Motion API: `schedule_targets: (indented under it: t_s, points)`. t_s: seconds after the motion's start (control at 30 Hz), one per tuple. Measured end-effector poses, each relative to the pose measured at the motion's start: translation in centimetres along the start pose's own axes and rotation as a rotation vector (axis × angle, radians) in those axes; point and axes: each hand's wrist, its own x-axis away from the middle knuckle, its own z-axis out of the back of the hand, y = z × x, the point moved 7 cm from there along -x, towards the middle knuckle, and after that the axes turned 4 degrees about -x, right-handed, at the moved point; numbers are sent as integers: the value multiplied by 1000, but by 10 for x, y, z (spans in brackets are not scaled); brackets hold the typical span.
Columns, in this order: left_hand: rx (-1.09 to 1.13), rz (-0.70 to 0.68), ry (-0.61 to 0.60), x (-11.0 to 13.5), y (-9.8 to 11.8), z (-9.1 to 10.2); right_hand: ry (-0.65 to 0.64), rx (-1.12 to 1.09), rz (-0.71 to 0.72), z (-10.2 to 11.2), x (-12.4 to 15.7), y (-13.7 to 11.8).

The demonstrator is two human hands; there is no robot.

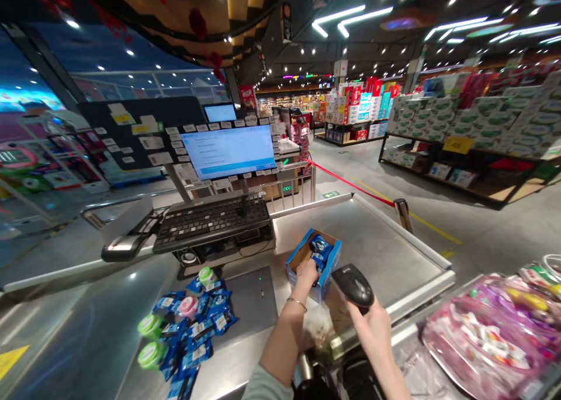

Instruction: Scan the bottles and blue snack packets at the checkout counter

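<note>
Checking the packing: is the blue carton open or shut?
The blue carton is open: blue packets show inside, and the left hand reaches in.

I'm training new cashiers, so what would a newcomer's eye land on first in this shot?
The eye goes first to the right hand holding a black handheld barcode scanner above the steel checkout counter, next to the left hand at an open blue box. Beyond them, a bright monitor stands behind a black keyboard, while a large pink-wrapped package fills the lower right corner.
</note>
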Motion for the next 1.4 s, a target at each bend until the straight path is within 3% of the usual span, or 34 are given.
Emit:
schedule_targets:
  t_s: [0.17, 0.33, 0.47, 0.6, 0.83, 1.17, 1.4]
  points:
    - [-42, -84, 84, 8, 15, 12, -17, 1, -2, -2, -1, 0]
    - [-76, -306, 249, 40, 39, 54, -49, -34, 17, 2, 7, -11]
    - [19, -271, 391, 78, 25, 91, -107, -52, 59, -1, 19, -24]
    - [75, -216, 470, 112, 3, 113, -226, -31, 118, -13, 35, -41]
    - [44, -211, 490, 144, -25, 128, -392, 1, 208, -38, 65, -69]
    - [73, -247, 504, 146, -33, 134, -402, 24, 208, -46, 70, -79]
    - [25, -235, 541, 143, -40, 134, -333, 6, 211, -44, 70, -83]
